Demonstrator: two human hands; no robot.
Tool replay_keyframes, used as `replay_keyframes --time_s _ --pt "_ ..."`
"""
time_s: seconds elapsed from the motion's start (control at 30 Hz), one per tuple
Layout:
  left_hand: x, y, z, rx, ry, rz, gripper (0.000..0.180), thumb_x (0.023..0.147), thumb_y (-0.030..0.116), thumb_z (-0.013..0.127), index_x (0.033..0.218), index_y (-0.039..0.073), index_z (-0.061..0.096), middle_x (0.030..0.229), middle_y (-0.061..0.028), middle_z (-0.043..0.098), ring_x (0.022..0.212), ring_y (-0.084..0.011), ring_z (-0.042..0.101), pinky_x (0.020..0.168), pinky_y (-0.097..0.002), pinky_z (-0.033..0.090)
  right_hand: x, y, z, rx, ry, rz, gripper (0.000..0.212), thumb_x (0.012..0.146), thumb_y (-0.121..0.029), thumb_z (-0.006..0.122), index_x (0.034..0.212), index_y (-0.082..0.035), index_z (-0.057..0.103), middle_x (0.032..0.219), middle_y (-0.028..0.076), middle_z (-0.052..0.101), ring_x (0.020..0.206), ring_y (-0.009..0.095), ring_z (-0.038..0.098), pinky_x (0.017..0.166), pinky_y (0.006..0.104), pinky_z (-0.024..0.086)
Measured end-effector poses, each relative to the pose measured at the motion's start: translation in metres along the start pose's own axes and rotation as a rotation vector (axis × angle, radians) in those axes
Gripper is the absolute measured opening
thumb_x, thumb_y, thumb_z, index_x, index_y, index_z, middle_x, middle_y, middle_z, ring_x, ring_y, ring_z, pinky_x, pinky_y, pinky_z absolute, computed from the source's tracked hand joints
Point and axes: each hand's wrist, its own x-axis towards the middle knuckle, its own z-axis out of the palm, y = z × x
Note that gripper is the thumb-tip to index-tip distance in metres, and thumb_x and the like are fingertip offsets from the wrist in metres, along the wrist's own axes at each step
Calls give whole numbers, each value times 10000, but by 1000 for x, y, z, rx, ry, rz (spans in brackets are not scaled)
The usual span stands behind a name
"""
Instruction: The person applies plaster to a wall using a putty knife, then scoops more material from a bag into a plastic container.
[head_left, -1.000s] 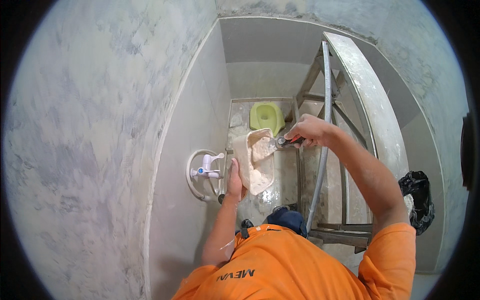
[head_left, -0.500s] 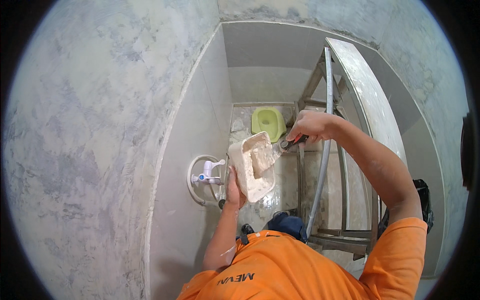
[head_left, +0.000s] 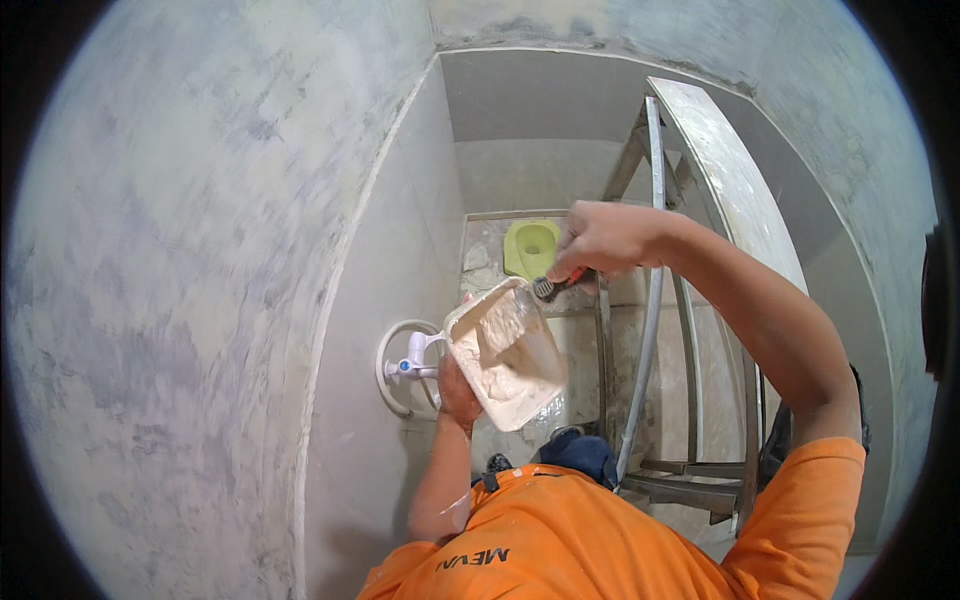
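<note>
My left hand (head_left: 460, 390) grips a white rectangular tub (head_left: 542, 345) from its left side and underneath; some of the fingers are hidden behind it. The tub tilts so that its opening faces me, and cream-coloured putty (head_left: 512, 380) coats its inside. Closed round the black and red handle of a putty knife (head_left: 562, 287) is my right hand (head_left: 615, 238), just above the tub's far right corner. The knife's blade reaches into the tub and is smeared with putty, so its edge is hard to make out.
A white tap (head_left: 412, 368) with a looped hose juts from the tiled wall at the left. Beyond the tub, a yellow-green squat toilet (head_left: 530, 248) is set in the floor. A metal-framed stand with a long board (head_left: 735, 150) fills the right side, close to my right arm.
My right hand has moved left with the putty knife, bringing the blade further across the tub. The tub has tipped, showing more of its inside, and sits slightly lower.
</note>
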Motion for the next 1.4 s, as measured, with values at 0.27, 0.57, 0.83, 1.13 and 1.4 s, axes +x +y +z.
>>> replay_keyframes --time_s 0.27,0.57,0.83,1.13,1.4 --pt "1 29 28 96 62 17 704 1076 461 410 1651 151 150 1591 -167 394 1412 -324 474 1171 -477 414 -16 12 21 262 -242 2 315 893 -283 674 722 -21 711 672 52 651 564 117 559 512 296 415" --pt "-8 10 40 153 120 -65 655 1047 552 476 1550 157 339 1506 -115 475 1378 -276 493 1127 -435 453 -44 -2 3 -223 -61 13 424 774 -396 815 868 18 804 654 110 656 633 215 637 587 350 486" --pt "-22 -17 70 251 32 -79 573 1080 494 435 1527 153 326 1441 -93 493 1342 -240 497 1126 -402 434 -35 25 -17 -329 -43 12 310 774 -363 829 855 -64 833 562 23 577 530 146 523 504 318 406" --pt "-29 -40 98 265 84 -143 593 1091 514 381 1537 126 331 1476 -92 486 1351 -234 498 1139 -417 425 -52 10 -32 -586 -41 -125 339 727 -348 847 788 -18 798 576 100 628 526 213 571 533 387 451" --pt "-28 -8 76 40 148 -271 753 1050 640 355 1538 68 408 1457 -137 550 1313 -289 559 1116 -467 465 -79 -61 -6 -702 51 -292 395 741 -358 843 826 23 787 806 191 743 786 330 732 699 436 562"
